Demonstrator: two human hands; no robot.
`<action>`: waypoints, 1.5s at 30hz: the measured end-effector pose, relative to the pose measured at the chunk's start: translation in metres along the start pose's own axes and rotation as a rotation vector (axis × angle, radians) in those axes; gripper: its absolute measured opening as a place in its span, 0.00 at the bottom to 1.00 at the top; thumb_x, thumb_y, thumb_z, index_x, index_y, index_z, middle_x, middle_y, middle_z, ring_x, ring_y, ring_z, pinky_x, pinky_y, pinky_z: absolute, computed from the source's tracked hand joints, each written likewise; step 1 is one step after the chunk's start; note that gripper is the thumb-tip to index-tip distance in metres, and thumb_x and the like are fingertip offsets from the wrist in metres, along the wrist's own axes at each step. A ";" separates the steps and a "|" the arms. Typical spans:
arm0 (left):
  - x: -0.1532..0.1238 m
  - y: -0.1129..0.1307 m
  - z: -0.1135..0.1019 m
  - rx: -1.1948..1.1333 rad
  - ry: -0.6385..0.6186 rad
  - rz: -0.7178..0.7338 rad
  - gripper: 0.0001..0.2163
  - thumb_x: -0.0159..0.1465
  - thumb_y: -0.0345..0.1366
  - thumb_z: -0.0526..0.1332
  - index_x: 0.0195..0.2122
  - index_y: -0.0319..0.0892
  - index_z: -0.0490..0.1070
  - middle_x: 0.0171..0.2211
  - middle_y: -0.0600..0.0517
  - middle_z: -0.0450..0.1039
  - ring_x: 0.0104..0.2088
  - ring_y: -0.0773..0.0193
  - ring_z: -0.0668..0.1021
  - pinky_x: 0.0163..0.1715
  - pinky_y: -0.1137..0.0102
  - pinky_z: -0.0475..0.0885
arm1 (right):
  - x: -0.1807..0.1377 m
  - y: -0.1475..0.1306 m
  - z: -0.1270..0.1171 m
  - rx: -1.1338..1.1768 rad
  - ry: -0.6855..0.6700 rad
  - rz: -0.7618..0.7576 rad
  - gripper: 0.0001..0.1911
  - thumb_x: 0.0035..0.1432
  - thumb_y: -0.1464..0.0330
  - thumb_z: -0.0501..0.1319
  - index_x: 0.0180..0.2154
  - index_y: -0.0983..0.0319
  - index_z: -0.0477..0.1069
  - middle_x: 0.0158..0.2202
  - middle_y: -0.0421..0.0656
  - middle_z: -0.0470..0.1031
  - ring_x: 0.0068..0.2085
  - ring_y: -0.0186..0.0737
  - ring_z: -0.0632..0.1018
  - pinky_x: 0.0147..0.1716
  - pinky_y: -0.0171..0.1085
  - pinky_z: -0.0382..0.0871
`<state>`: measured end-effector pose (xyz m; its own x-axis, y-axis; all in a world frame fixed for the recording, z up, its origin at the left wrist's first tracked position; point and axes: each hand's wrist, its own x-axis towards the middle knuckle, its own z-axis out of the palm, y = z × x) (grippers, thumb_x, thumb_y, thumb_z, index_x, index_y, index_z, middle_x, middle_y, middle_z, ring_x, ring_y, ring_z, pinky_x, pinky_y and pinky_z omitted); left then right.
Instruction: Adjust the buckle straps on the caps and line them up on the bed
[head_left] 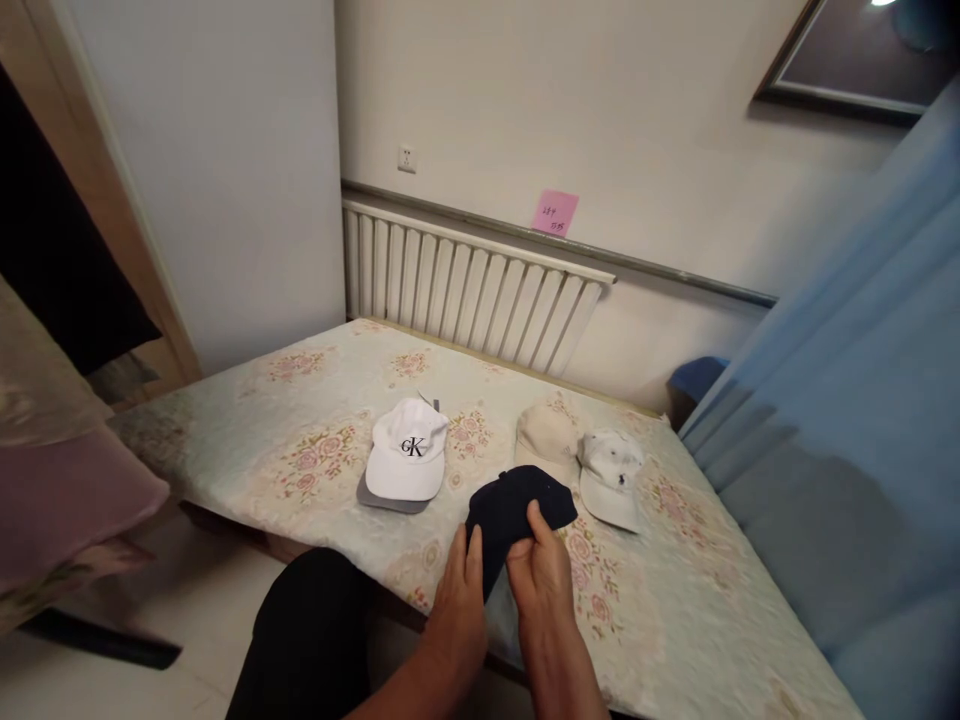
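A dark navy baseball cap (510, 508) is held above the near edge of the bed, between both hands. My left hand (461, 590) is against its left side, with the fingers along the fabric. My right hand (541, 575) grips the lower right part, thumb on top. On the bed to the left lies a white cap with black letters (409, 455), on top of a grey cap (394, 500) of which only the brim shows. Behind the navy cap rest a beige cap (547, 435), partly hidden, and a white cap with a small dark emblem (611, 475).
The caps lie on a bed with a floral cover (337, 380). A white radiator (465, 285) stands along the back wall, below a pink note (555, 213). A blue curtain (840, 430) hangs on the right. My dark-clothed knee (307, 630) is at the front edge.
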<state>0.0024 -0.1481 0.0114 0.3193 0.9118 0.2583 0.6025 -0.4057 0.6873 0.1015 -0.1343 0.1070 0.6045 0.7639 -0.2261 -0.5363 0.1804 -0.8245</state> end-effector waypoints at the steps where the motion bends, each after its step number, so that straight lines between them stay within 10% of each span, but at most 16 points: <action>1: 0.001 -0.004 0.002 -0.013 0.010 0.022 0.27 0.62 0.25 0.43 0.65 0.33 0.48 0.66 0.35 0.44 0.65 0.53 0.54 0.60 0.52 0.58 | -0.003 0.003 0.001 0.025 -0.024 -0.014 0.21 0.45 0.59 0.68 0.40 0.64 0.74 0.30 0.41 0.79 0.35 0.40 0.79 0.37 0.37 0.75; 10: -0.001 -0.014 -0.002 -0.032 0.097 0.176 0.26 0.65 0.27 0.44 0.64 0.43 0.50 0.66 0.42 0.47 0.64 0.54 0.56 0.59 0.51 0.60 | -0.016 0.023 0.003 0.008 -0.075 -0.016 0.23 0.42 0.66 0.70 0.43 0.65 0.75 0.38 0.45 0.81 0.41 0.43 0.79 0.47 0.42 0.71; 30: 0.020 -0.045 -0.016 -0.073 0.140 0.334 0.32 0.62 0.21 0.41 0.67 0.47 0.38 0.66 0.43 0.48 0.65 0.60 0.56 0.61 0.53 0.59 | -0.006 -0.056 0.002 0.405 -0.202 0.025 0.13 0.52 0.69 0.65 0.42 0.64 0.75 0.41 0.47 0.80 0.52 0.44 0.75 0.57 0.46 0.64; 37: 0.079 0.007 -0.032 -0.147 0.320 0.210 0.32 0.62 0.28 0.51 0.66 0.36 0.40 0.66 0.36 0.47 0.66 0.52 0.53 0.62 0.50 0.55 | -0.012 -0.065 0.047 0.435 -0.198 -0.222 0.20 0.49 0.70 0.67 0.47 0.62 0.72 0.48 0.46 0.77 0.51 0.44 0.75 0.57 0.51 0.63; 45: 0.092 0.043 -0.042 -0.358 0.321 0.179 0.27 0.65 0.34 0.49 0.65 0.41 0.47 0.66 0.41 0.49 0.65 0.56 0.56 0.63 0.54 0.53 | -0.017 -0.025 0.054 0.353 -0.128 -0.147 0.13 0.46 0.67 0.69 0.37 0.62 0.75 0.37 0.43 0.81 0.41 0.42 0.80 0.54 0.51 0.66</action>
<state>0.0270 -0.0787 0.0940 0.1198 0.8265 0.5501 0.2530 -0.5612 0.7881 0.0728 -0.1181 0.1598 0.6237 0.7809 -0.0345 -0.6324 0.4782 -0.6094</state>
